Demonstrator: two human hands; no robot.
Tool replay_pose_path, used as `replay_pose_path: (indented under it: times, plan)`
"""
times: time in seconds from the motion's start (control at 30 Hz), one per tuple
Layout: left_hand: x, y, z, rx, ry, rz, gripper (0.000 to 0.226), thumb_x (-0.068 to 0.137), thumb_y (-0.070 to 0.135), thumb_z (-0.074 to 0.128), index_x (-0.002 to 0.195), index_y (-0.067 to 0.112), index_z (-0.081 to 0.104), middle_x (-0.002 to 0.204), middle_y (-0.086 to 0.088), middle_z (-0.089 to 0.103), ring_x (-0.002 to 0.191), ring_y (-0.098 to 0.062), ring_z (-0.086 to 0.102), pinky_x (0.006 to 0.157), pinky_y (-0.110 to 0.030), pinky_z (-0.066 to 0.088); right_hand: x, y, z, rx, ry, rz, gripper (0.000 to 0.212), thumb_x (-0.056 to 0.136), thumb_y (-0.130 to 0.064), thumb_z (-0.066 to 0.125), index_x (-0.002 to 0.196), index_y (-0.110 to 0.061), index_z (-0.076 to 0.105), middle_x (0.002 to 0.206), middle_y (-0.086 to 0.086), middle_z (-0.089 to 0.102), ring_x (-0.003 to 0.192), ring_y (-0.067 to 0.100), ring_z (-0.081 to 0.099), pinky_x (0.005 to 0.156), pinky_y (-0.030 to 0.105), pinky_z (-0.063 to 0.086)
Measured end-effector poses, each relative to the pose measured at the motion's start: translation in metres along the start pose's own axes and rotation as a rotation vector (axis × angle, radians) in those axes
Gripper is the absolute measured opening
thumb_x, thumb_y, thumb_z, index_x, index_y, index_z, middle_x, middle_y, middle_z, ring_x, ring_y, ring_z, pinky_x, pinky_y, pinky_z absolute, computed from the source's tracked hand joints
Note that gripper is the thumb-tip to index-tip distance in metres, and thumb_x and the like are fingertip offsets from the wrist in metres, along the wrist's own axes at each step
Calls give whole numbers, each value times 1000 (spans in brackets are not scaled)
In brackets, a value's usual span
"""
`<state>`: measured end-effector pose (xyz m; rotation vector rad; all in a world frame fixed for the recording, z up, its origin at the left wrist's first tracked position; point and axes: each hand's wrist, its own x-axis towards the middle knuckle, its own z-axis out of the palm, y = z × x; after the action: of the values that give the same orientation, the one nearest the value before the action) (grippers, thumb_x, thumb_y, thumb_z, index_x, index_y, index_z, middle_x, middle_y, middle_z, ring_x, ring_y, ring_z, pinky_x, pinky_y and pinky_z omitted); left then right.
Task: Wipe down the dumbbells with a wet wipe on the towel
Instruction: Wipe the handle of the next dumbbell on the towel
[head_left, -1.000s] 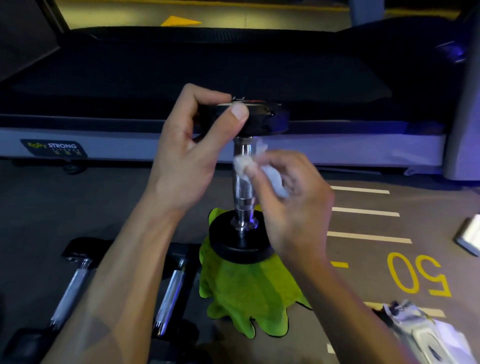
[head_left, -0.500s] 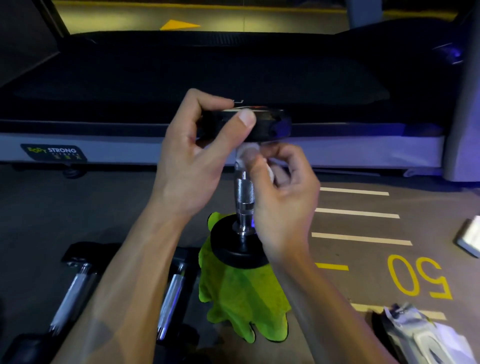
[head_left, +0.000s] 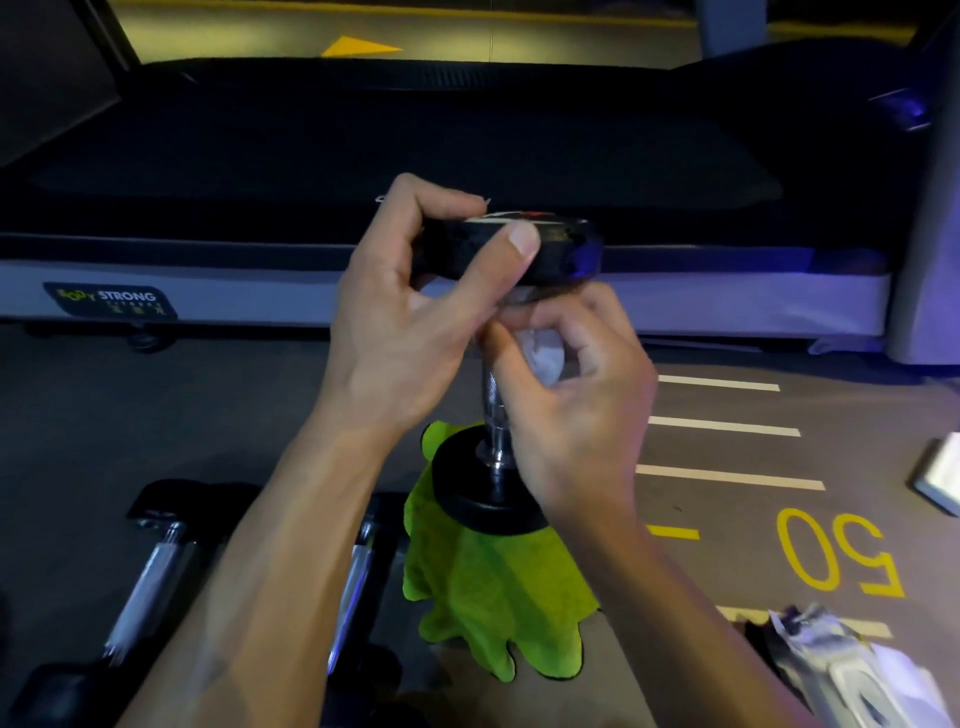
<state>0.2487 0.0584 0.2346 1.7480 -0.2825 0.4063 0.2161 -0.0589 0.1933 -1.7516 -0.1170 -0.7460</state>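
A black dumbbell (head_left: 488, 499) stands upright on a bright green towel (head_left: 488, 597) on the floor, its chrome handle vertical. My left hand (head_left: 405, 332) grips the rim of the dumbbell's top head between thumb and fingers. My right hand (head_left: 576, 405) holds a crumpled white wet wipe (head_left: 543, 353) pressed against the upper part of the handle, just under the top head.
Two more dumbbells lie on the floor at lower left, one (head_left: 145, 582) partly behind my left forearm's side, the other (head_left: 353, 587) next to the towel. A wipe packet (head_left: 852, 670) lies at lower right. A treadmill (head_left: 208, 296) runs across behind.
My right hand with the wipe has slid up the handle from its middle to just under the top head. My left hand keeps its grip on the top head.
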Motion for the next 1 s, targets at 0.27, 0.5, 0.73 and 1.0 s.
replay_pose_path:
  times: [0.27,0.5,0.73,1.0]
  plan:
    - [-1,-1,-4,-19,24,-5,32,87,51,71,104,25,62,116,-5,71,101,-6,64,90,-20,48,-29,24,-43,-186,-398,57,16,83,-13,84,84,-26,75,88,-10,68,85,11,66,74,27,50]
    - [-9,10,5,-18,0,19,32,84,52,75,101,30,60,100,27,68,98,1,66,88,-16,48,-44,-14,-33,-728,-638,-100,39,89,-25,49,116,-42,71,117,-20,63,98,13,55,73,20,32]
    - [-8,8,-3,-19,19,24,33,86,50,72,105,26,62,119,4,72,107,-7,68,91,-19,50,-29,0,-53,-440,-673,47,13,88,-30,75,96,-39,79,90,-18,65,84,8,58,71,8,37]
    - [-11,7,-2,-48,-13,37,31,86,48,74,107,28,62,120,9,71,112,-9,68,97,-26,53,-37,-8,-35,-602,-621,32,14,89,-34,71,78,-29,77,79,-12,66,77,8,63,61,18,40]
